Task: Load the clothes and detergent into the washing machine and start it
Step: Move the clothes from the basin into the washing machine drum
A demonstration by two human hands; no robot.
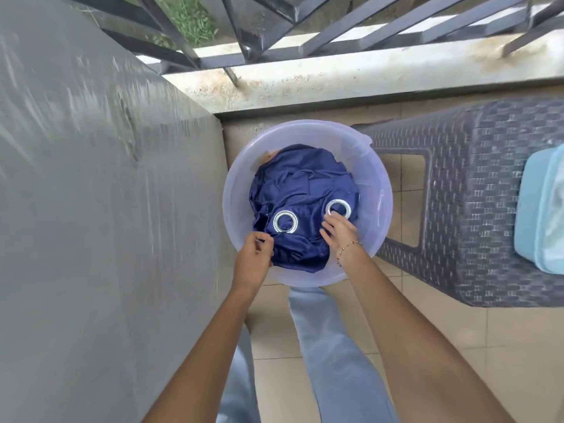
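Note:
A pale lilac plastic basin (pixel 378 181) stands on the tiled floor in front of me. Bundled inside it is a dark blue curtain (pixel 302 184) with two silver eyelet rings showing on top. My left hand (pixel 254 259) pinches the cloth at the near left edge of the bundle, fingers closed on a fold. My right hand (pixel 338 232) lies on the cloth just below the right ring, fingers spread and touching the fabric. No detergent can be made out.
A large grey covered surface (pixel 100 193) fills the left side, right against the basin. A dark woven plastic stool (pixel 476 209) stands to the right with a light blue tub (pixel 540 209) on it. A ledge and metal railing (pixel 305 41) lie beyond.

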